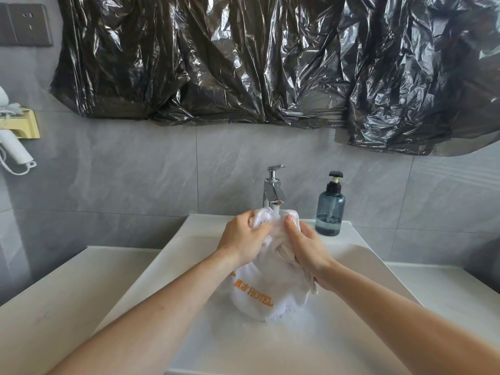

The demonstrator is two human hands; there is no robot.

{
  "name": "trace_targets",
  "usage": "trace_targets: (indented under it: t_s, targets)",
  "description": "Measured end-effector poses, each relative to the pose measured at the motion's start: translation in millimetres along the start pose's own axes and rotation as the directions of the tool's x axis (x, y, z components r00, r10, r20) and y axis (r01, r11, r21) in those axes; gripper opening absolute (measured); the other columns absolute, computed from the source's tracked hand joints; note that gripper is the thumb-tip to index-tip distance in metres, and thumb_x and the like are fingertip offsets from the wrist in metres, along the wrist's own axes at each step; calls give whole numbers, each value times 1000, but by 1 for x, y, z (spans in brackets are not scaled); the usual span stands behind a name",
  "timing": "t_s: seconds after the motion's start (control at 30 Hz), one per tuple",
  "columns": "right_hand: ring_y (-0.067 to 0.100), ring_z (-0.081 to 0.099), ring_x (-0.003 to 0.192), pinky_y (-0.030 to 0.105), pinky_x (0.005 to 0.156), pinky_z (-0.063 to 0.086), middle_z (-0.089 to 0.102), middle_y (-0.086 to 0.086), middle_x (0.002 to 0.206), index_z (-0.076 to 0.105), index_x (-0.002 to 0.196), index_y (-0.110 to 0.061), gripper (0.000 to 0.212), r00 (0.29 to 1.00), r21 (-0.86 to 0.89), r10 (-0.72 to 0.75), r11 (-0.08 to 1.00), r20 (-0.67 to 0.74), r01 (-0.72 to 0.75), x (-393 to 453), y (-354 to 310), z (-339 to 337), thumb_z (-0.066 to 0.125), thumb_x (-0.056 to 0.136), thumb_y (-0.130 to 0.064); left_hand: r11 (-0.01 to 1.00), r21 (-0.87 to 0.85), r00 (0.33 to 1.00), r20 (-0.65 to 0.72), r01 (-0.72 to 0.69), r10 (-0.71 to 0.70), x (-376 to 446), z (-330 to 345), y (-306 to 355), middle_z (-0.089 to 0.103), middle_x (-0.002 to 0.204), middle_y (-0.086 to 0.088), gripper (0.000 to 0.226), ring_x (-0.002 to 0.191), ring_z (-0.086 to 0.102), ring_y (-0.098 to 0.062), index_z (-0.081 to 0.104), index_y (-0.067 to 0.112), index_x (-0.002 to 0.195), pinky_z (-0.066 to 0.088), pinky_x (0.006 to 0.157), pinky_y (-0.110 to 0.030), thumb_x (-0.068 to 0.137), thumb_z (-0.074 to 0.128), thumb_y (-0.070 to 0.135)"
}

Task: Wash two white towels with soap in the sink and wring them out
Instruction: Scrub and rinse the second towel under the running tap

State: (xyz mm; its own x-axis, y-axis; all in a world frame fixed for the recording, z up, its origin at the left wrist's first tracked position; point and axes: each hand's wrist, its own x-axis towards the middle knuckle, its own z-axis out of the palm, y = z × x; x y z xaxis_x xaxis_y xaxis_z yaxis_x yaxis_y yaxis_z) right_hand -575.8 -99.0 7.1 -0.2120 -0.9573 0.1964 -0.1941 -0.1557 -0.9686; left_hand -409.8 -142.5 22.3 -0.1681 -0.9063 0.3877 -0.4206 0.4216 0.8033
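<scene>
A wet white towel (266,288) with orange "HOTEL" lettering hangs bunched over the white sink (189,266). My left hand (243,236) grips its upper left part. My right hand (305,244) grips its upper right part, thumb pressed into the cloth. The top of the towel sits right under the chrome faucet (273,190), where water runs onto it. Its lower end touches the basin floor, with water and foam around it. Only one towel is in view.
A blue-grey pump soap bottle (330,209) stands on the sink's back rim, right of the faucet. A white countertop (54,299) flanks the sink. Black plastic sheeting (270,63) covers the wall above. A white hair dryer (13,150) hangs at far left.
</scene>
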Motion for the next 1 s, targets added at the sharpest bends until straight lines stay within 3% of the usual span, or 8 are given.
trace_targets:
  t_s: [0.17,0.23,0.37,0.43,0.57,0.73,0.87,1.0]
  targets:
    - [21,77,87,43,82,63,79,5,94,68,108,-20,50,999,-59,-46,997,26,48,-4,-3,1,48,99,-65,998,-47,998,28,52,-51,3,1,-2,73,87,11,4,89,68,-15,68,35,86,46,70,-27,87,65,37]
    - [23,76,81,42,75,62,78,9,92,67,108,-16,50,998,-77,-52,996,31,54,-5,-3,2,51,100,-62,996,-63,997,46,69,-66,4,2,-4,75,94,11,17,95,69,-15,70,39,90,51,77,-29,76,59,42]
    - [22,76,86,42,79,63,78,10,96,67,109,-18,51,997,-70,-49,996,55,53,-5,-2,0,50,99,-65,993,-70,994,57,92,-88,5,1,-4,77,96,10,31,97,70,-15,74,37,96,55,84,-30,72,57,42]
    - [18,76,84,38,76,63,78,6,94,68,109,-19,50,997,-53,-36,998,61,40,-6,-3,-1,48,100,-64,992,-80,994,61,94,-89,5,1,-3,76,92,11,33,94,69,-15,75,38,97,52,79,-29,71,56,44]
    - [16,76,85,30,71,61,77,7,98,67,109,-18,47,998,-72,-39,997,56,43,-7,-5,-1,47,103,-59,991,-95,995,60,89,-83,4,1,-2,68,73,14,20,81,64,-16,72,37,79,46,71,-29,72,56,47]
    - [19,76,88,40,80,63,77,5,96,68,108,-23,46,999,-133,-40,990,17,42,-5,-3,-1,49,99,-64,997,-7,996,50,74,-73,5,3,-7,76,99,7,44,99,71,-18,75,29,103,56,87,-34,85,57,65]
    - [17,76,85,40,80,63,78,1,93,69,106,-25,43,998,-153,-57,986,5,57,-5,-3,0,51,99,-63,996,33,996,23,84,-85,5,4,-8,77,100,8,68,100,71,-18,77,33,112,57,93,-36,75,49,83]
    - [12,75,92,40,88,61,78,-3,100,67,111,-29,42,998,-103,-55,993,23,57,-6,-3,0,50,99,-65,996,65,999,-3,53,-53,6,3,-8,77,98,7,37,98,71,-20,74,38,99,57,91,-36,91,58,71]
